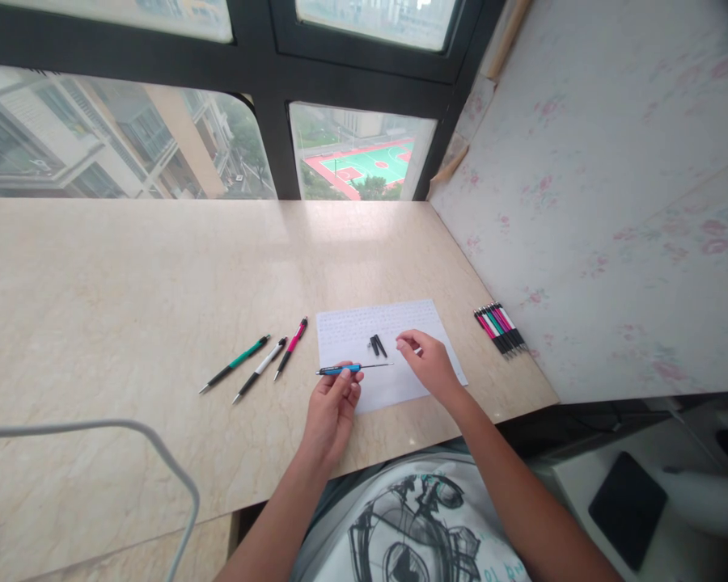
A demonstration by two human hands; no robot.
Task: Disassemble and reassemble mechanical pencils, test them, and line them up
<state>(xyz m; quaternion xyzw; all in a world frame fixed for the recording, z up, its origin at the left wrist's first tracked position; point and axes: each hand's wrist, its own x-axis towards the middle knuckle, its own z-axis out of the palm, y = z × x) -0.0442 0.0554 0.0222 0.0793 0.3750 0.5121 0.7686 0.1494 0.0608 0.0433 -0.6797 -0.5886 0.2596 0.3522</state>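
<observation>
My left hand [333, 406] is closed around the blue barrel of a ballpoint pen [342, 369]. A thin dark refill [374, 365] sticks out of the barrel toward the right, its tip bare. My right hand [429, 365] hovers over the paper, just right of the refill tip and apart from it. Its thumb and index finger are pinched together; whatever lies between them is too small to make out. Beneath both hands lies a sheet of handwritten paper [388, 394]. Small black pen parts [378, 346] rest on it, beyond the refill.
Left of the paper lie a green pen [235, 364], a white pen [260, 370] and a pink pen [291, 347]. Several pens [501, 330] form a row by the right wall [582, 242]. A grey cable [127, 424] arches over the marbled desk [127, 283] at front left.
</observation>
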